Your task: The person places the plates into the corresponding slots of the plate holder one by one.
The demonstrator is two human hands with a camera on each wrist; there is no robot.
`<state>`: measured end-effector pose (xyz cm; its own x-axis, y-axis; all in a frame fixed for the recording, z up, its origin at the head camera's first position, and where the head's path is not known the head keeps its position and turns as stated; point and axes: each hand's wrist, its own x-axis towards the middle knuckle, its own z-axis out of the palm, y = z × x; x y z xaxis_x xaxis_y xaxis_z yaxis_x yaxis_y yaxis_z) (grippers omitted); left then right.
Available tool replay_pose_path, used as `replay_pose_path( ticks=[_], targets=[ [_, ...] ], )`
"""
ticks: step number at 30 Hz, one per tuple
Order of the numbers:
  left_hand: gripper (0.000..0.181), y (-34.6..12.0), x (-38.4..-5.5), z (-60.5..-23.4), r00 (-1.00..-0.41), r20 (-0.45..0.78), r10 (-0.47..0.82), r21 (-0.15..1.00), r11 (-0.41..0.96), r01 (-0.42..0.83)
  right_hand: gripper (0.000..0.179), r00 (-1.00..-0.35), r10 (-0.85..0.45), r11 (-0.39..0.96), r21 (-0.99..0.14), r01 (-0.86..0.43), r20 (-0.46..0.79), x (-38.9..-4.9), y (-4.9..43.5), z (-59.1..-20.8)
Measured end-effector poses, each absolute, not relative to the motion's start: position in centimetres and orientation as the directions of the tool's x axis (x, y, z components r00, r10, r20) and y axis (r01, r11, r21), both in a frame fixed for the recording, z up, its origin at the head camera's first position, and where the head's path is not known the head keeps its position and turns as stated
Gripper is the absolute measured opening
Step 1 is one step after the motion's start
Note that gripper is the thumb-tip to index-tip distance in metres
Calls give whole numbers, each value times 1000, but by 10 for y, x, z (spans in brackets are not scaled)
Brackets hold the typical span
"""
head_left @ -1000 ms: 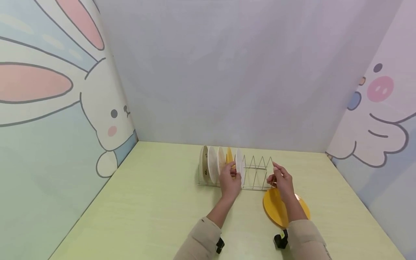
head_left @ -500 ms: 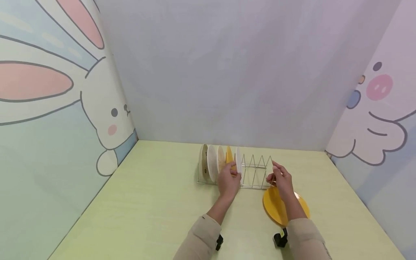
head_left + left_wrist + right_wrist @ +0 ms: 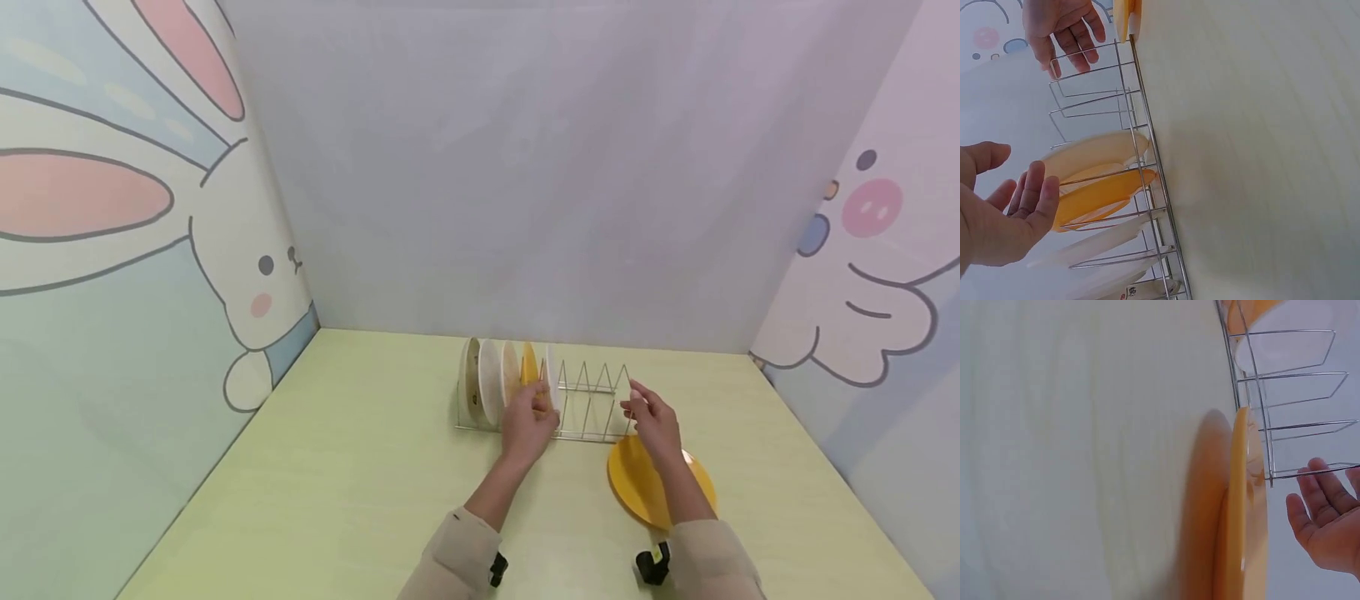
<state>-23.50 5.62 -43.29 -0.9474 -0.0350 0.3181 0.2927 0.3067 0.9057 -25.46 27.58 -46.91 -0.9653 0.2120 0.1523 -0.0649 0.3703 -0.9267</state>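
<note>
A wire dish rack [image 3: 585, 437] stands on the table with several plates upright in its left slots. Among them are a yellow plate [image 3: 1100, 197] and, to its right, a white plate [image 3: 551, 367]. My left hand [image 3: 528, 423] is in front of these two, thumb and fingers apart and relaxed, with nothing gripped between them. At the rack's right end is my right hand [image 3: 656, 423], its fingers [image 3: 1329, 487] loosely extended right by the last wire loop. Below that hand, a yellow plate [image 3: 633, 479] lies flat on the table, partly hidden by the forearm.
A patterned bowl-like dish [image 3: 472, 379] is at the rack's left end. Wire dividers [image 3: 606, 379] rise on the rack's right side. A pale back wall [image 3: 495, 167] and side walls with cartoon animals enclose the table [image 3: 322, 467].
My left hand has loosened from the white plate, which stays in its slot. My right hand's fingers have eased off the rack's end and shifted slightly right.
</note>
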Motion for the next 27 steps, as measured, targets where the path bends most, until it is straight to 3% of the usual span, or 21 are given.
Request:
replay_pose_path(
  ticks=[7, 18, 22, 27],
  targets=[
    [38, 48, -213, -433, -958, 250, 144, 943, 188, 274, 51, -970, 155, 535, -841, -80, 190, -231, 277, -464],
    [36, 56, -203, -436, -942, 192, 276, 931, 251, 264, 49, -965, 75, 655, -742, -142, 252, -209, 288, -452],
    [37, 62, -207, -441, -913, 184, 363, 917, 270, 292, 53, -967, 53, 654, -741, -154, 248, -201, 297, -451],
    [40, 66, -215, -444, -836, 129, 534, 912, 267, 312, 49, -969, 15, 650, -739, -179, 248, -193, 311, -452]
  ],
)
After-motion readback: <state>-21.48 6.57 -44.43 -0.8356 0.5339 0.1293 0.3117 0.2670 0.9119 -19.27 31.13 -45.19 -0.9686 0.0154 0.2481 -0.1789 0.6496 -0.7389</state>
